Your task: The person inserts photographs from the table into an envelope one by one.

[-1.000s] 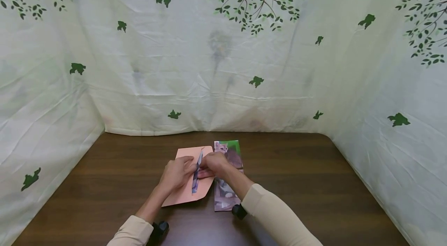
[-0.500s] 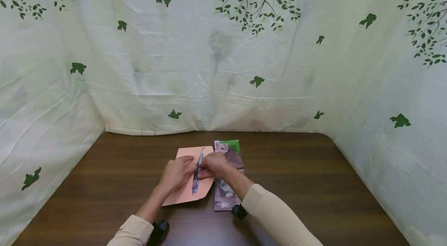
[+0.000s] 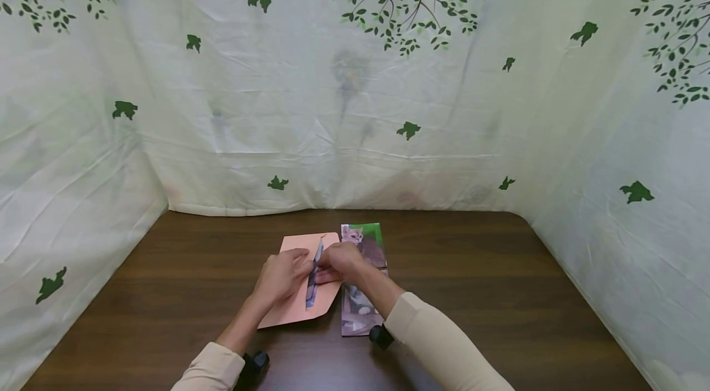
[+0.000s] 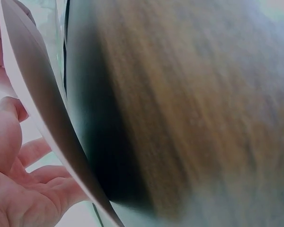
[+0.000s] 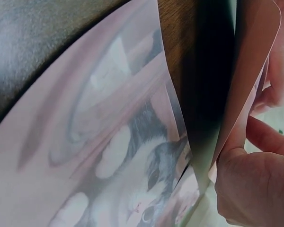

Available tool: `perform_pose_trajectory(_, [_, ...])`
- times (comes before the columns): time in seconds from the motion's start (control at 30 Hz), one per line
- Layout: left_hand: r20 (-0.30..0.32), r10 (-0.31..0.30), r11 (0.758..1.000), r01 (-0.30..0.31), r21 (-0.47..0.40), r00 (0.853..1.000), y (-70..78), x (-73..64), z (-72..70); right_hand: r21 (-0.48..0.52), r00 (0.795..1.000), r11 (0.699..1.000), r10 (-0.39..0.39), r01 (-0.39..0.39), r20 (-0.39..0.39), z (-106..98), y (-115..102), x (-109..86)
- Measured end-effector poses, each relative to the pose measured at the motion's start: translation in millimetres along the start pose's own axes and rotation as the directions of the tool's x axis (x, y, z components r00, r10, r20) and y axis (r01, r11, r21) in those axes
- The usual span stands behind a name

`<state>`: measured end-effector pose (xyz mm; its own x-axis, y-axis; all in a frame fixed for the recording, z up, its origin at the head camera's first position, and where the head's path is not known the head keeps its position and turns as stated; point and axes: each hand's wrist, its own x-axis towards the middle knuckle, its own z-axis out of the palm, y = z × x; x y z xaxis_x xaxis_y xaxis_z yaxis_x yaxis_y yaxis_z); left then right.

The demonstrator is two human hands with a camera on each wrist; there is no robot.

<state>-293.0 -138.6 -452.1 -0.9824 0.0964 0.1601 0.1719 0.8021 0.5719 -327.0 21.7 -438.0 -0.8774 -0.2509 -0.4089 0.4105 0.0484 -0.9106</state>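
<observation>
A pink paper envelope [image 3: 289, 311] with a long slit-like opening is held at a slant over the table, left of centre. A narrow strip of a blue-purple picture [image 3: 310, 295] shows in that opening. My left hand [image 3: 281, 275] lies over its left half and grips the paper near the opening, the fingers pointing right. From the other side my right hand [image 3: 342, 260] pinches the paper at the opening's right edge. In the right wrist view the right thumb and fingers meet at the pink sheet's edge [image 5: 248, 90]. Some fingertips are hidden behind the paper.
To the right, partly under the right forearm, lie glossy picture cards [image 3: 360, 317] with kittens, one above the other. The brown wooden table [image 3: 471, 292] extends around them. White cloth [image 3: 355, 169] with printed leaves hangs behind and at both sides.
</observation>
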Motion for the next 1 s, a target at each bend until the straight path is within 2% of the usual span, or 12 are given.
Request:
perform_pose_trajectory(0.23, [0.01, -0.013, 1.0, 0.013, 0.0, 1.0, -1.6, 0.5, 0.6, -0.013, 0.999, 1.0, 0.004, -0.004, 0.032, -4.2, -4.9, -1.6])
perform_pose_trajectory(0.53, [-0.001, 0.0, 1.0, 0.0, 0.011, 1.0, -0.7, 0.1, 0.4, -0.115, 0.996, 0.992, 0.062, -0.054, 0.067, -20.0, -15.0, -2.1])
perform_pose_trajectory(0.73, [0.001, -0.003, 1.0, 0.003, 0.015, 1.0, -0.5, 0.7, 1.5, -0.137, 0.997, 0.989, 0.066, -0.059, 0.045, -34.6, -23.7, -7.5])
perform_pose_trajectory(1.0, [0.012, -0.025, 1.0, 0.025, -0.004, 1.0, -0.1, 0.0, 2.0, -0.159, 0.999, 0.987, 0.034, -0.031, 0.016, -56.3, -30.2, -12.5])
